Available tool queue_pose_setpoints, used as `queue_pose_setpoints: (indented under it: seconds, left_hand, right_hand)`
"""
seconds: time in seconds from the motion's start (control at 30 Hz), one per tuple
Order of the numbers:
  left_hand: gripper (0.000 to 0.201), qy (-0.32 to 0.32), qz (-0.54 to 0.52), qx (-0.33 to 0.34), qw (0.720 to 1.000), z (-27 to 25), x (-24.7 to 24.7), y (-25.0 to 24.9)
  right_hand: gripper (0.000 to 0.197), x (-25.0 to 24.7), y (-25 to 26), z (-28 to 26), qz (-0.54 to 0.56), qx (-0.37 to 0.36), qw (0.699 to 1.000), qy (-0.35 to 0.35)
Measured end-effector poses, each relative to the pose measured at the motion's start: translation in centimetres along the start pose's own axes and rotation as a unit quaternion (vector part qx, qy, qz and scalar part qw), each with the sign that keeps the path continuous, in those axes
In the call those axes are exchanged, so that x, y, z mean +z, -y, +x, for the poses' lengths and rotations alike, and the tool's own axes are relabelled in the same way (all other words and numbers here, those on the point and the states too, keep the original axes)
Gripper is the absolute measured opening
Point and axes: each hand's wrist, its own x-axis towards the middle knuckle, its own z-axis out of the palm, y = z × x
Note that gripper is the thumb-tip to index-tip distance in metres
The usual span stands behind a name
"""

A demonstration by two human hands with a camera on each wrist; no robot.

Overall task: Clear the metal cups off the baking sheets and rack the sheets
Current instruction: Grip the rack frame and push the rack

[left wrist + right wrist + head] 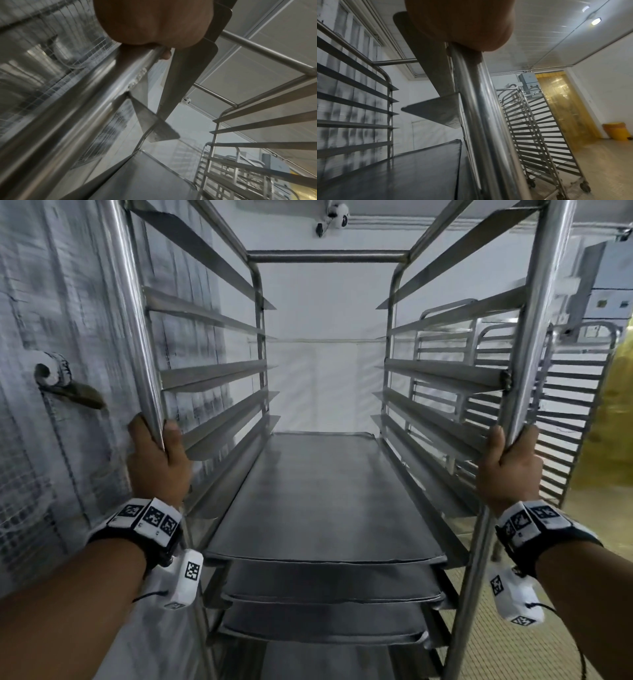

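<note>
Both hands are closed around the front posts of a tall metal rack [325, 256]: the left hand [159, 460] grips the left post [137, 337] at the middle left of the head view, and the right hand [510, 465] grips the right post [537, 337] at the middle right. The wrist views confirm fingers curled round each tube.

The likeliest trouble, as I judge it, is the rack itself. If it is pushed or pulled unevenly, it could swing toward the mesh-covered wall [41, 337] on the left or clip the second rack [575, 392] standing just beside it at the right edge. A jolt could also slide the baking sheets forward on their runners, since nothing visible stops them at the front.

Three baking sheets sit stacked on separate runners in the lower centre of the frame. The top sheet [322, 501] lies between the hands and slightly below them, the other two beneath it. No hand touches any sheet. No metal cups show in any view, so where they are cannot be told.
</note>
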Motion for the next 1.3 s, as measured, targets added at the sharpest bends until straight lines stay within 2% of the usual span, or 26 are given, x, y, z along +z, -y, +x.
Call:
queue_pose_setpoints:
  seconds: [0.3, 0.53, 0.77, 0.97, 1.17, 1.3]
  left_hand:
    - [0.052, -0.01, 0.002, -0.025, 1.0, 2.7, 8.0, 1.3]
    - [0.057, -0.018, 0.007, -0.021, 1.0, 5.1, 14.3, 3.0]
    - [0.054, -0.014, 0.019, -0.028, 0.999, 8.1, 20.5, 5.0]
    - [0.056, 0.0, 0.016, -0.027, 1.0, 11.7, 25.7, 8.1]
    - [0.057, 0.013, 0.017, -0.045, 0.999, 15.2, 31.0, 11.2]
    - [0.054, 0.009, 0.012, -0.031, 0.999, 17.0, 34.2, 12.6]
  right_hand:
    - [0.041, 7.6, -3.3, 5.0, 0.044, -0.001, 0.998, 0.041]
    - [0.046, 13.8, -6.1, 8.9, 0.049, 0.004, 0.997, 0.053]
    - [0.046, 20.8, -8.2, 12.2, 0.043, 0.0, 0.998, 0.054]
    - [0.044, 28.3, -10.2, 15.1, 0.025, -0.032, 0.999, 0.016]
    - [0.044, 34.2, -10.9, 16.9, 0.012, -0.005, 1.0, 0.011]
    - [0.042, 37.5, -11.5, 18.1, 0.026, 0.017, 0.999, 0.017]
